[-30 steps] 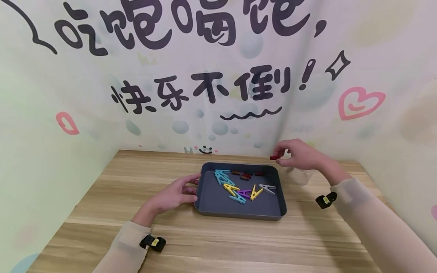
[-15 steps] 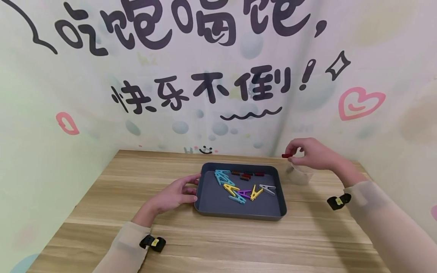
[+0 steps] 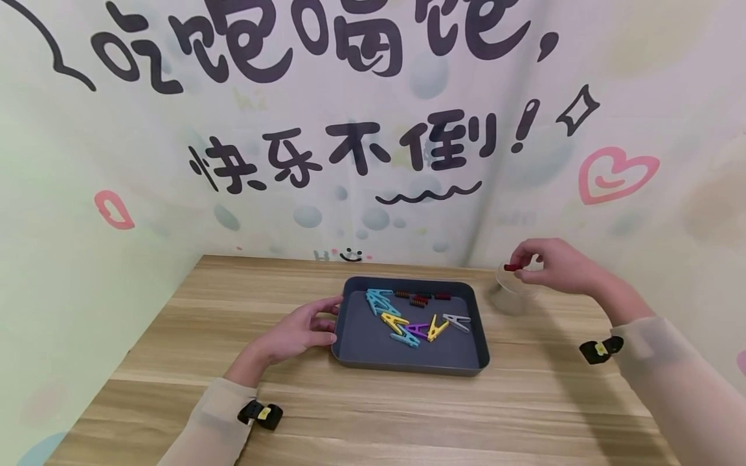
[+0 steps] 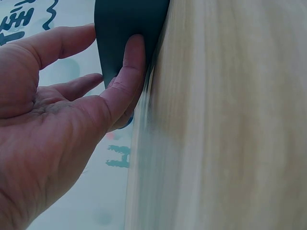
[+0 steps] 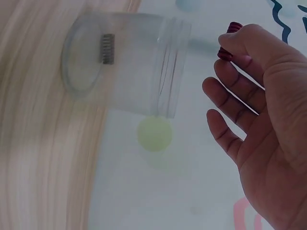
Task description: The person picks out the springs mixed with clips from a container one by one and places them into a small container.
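My right hand [image 3: 553,262] pinches a dark red coil spring [image 5: 223,54] between thumb and index finger, the other fingers loosely bent. The spring is above the mouth of a clear plastic jar [image 5: 134,67], apart from its rim. Inside the jar lies a dark spring [image 5: 108,49]. My left hand [image 3: 300,330] rests its fingertips against the outer left wall of a dark grey tray [image 4: 120,28], with fingers relaxed. At the tray's back sit several springs [image 3: 418,302]. Blue, yellow, purple and grey clothespins [image 3: 436,329] are scattered through its middle.
A wooden table [image 3: 373,414] carries the tray and the jar, the jar standing just right of the tray's back corner. Behind them a white printed curtain [image 3: 291,223] rises at the table's back edge.
My right hand has moved right with the red spring, from near the tray's back right corner to over the jar. The left hand and tray stay put.
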Demonstrator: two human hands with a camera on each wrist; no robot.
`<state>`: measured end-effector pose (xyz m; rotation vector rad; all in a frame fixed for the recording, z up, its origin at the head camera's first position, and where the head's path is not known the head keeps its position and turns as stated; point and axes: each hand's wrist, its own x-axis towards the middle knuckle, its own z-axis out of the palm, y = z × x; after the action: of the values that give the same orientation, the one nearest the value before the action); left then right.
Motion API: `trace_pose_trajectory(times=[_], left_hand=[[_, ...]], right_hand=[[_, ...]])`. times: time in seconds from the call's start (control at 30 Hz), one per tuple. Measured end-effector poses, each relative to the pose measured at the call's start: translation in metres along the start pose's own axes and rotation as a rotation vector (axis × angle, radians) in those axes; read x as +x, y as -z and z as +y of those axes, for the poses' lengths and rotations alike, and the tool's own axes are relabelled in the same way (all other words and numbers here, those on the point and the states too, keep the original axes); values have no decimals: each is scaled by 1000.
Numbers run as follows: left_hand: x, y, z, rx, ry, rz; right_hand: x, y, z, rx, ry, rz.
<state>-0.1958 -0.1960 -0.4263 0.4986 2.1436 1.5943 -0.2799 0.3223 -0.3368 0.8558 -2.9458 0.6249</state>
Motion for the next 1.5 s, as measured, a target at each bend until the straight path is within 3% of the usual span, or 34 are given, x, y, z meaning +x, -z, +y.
trace_pose_trajectory(times=[0.5, 0.67, 0.83, 1.1, 1.5], left_hand=[[-1, 1, 0, -1, -7, -11], [-1, 0, 1, -3, -12, -15], [-1, -1, 1, -5, -11, -17], [-1, -1, 0, -5, -6, -10], [0, 0, 0, 8, 3, 5]], right_hand=[[-5, -9, 25, -58, -12, 23], [-7, -13, 27, -26, -35, 25], [-7, -14, 24, 3, -55, 30], [3, -15, 12, -5, 29, 44], [21, -27, -9, 1, 70, 13]])
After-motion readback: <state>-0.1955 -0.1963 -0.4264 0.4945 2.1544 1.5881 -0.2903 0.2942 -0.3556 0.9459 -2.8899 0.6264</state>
